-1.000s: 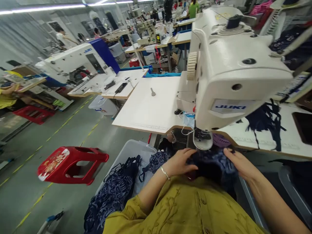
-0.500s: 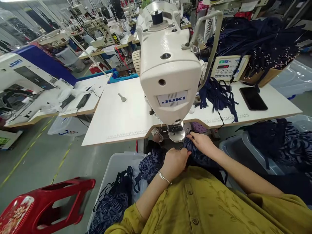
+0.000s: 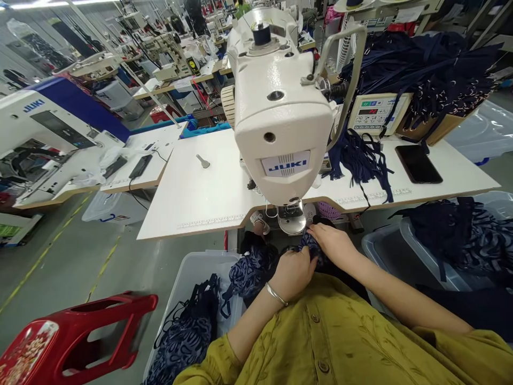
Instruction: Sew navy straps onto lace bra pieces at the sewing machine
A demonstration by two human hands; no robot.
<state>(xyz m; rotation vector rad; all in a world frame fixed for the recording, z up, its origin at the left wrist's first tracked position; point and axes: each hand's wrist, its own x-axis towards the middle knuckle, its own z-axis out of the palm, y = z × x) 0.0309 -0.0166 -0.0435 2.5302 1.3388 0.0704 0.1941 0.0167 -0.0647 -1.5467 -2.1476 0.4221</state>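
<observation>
Both of my hands are closed on a navy patterned bra (image 3: 308,241), just in front of the rounded metal arm (image 3: 292,223) of the white sewing machine (image 3: 282,133). My left hand (image 3: 293,272), with a silver bangle at the wrist, grips the near side of the cloth. On its far right side, my right hand (image 3: 332,243) pinches the fabric, palm down. Much of the bra is hidden under the hands. Another patterned cup (image 3: 249,270) hangs to the left of my left hand, over the bin edge; whether it belongs to the same piece I cannot tell.
A clear bin (image 3: 186,267) with navy bras stands at lower left, beside a red stool (image 3: 92,321). More garments (image 3: 476,235) lie over bins on the right. On the white table (image 3: 200,187) are a phone (image 3: 419,163), a control panel (image 3: 374,113) and navy straps (image 3: 363,155).
My right fingers have shifted over the fabric, and my left fist has turned and moved slightly lower. More patterned cloth shows between the hands. The view has tilted a little.
</observation>
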